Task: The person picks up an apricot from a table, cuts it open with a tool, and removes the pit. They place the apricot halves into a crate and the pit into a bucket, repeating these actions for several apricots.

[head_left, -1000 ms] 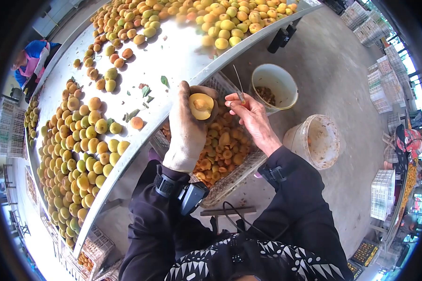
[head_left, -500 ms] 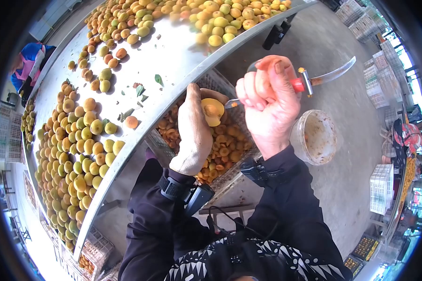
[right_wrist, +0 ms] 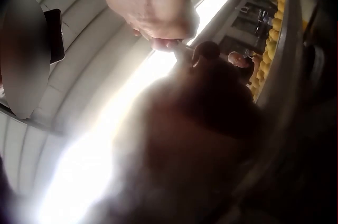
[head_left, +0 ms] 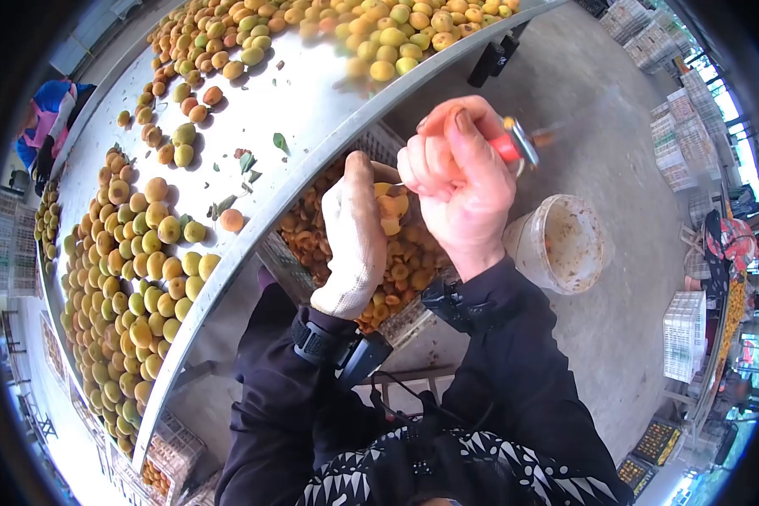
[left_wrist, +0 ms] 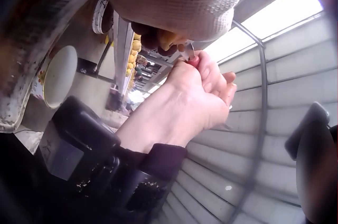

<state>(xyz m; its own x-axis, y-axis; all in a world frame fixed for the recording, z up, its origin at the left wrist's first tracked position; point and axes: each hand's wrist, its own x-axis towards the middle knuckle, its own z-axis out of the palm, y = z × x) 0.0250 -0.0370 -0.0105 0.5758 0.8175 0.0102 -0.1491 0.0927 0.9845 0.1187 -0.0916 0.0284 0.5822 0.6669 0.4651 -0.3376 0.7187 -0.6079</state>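
My left hand (head_left: 352,236), in a soiled white knit glove, holds a cut apricot (head_left: 392,207) with its yellow flesh showing. Close against it, my bare right hand (head_left: 464,177) grips a red-handled knife (head_left: 508,147); its curved blade, blurred, points right beyond the fist. From the fist's other end a short metal tip (left_wrist: 188,51) reaches the fruit beside the glove (left_wrist: 179,2) in the left wrist view. Fingers partly hide the apricot. Below both hands sits a crate (head_left: 405,329) of cut apricots (head_left: 401,274). The right wrist view is mostly dark and glared.
A metal-edged table (head_left: 253,215) on the left bears heaps of whole apricots (head_left: 143,295) and scattered leaves (head_left: 246,162). A stained white bucket (head_left: 565,244) stands on the floor at right. Stacked crates (head_left: 685,333) line the far right. Another person (head_left: 52,118) is at the table's far side.
The right hand has turned over, swinging the curved blade to the right, and brought the tool's short metal tip to the apricot. Both hands have since drawn closer together. The left hand keeps its hold.
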